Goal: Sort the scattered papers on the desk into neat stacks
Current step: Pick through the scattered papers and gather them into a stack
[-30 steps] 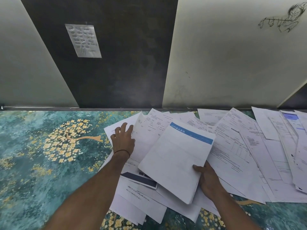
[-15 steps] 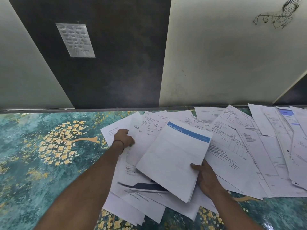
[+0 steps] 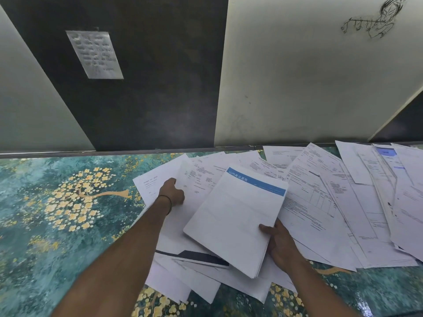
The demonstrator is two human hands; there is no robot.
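White printed papers (image 3: 320, 197) lie scattered and overlapping across the middle and right of the teal desk (image 3: 45, 225). My right hand (image 3: 278, 242) grips the lower right edge of a thick stack of sheets (image 3: 233, 220) whose top page has a blue header band, held tilted above the pile. My left hand (image 3: 172, 194) pinches the left edge of a printed sheet (image 3: 199, 181) that lifts off the pile just left of the stack. A page with a dark band (image 3: 201, 257) pokes out under the stack.
The desk's left part shows a gold tree pattern (image 3: 77, 197) with no paper on it. A wall of dark and pale panels (image 3: 160, 88) rises right behind the desk's far edge, with a small notice (image 3: 95, 54) stuck on it.
My left hand went from flat on the papers to curled round a sheet's edge, and that sheet has lifted. The stack in my right hand stays about where it was.
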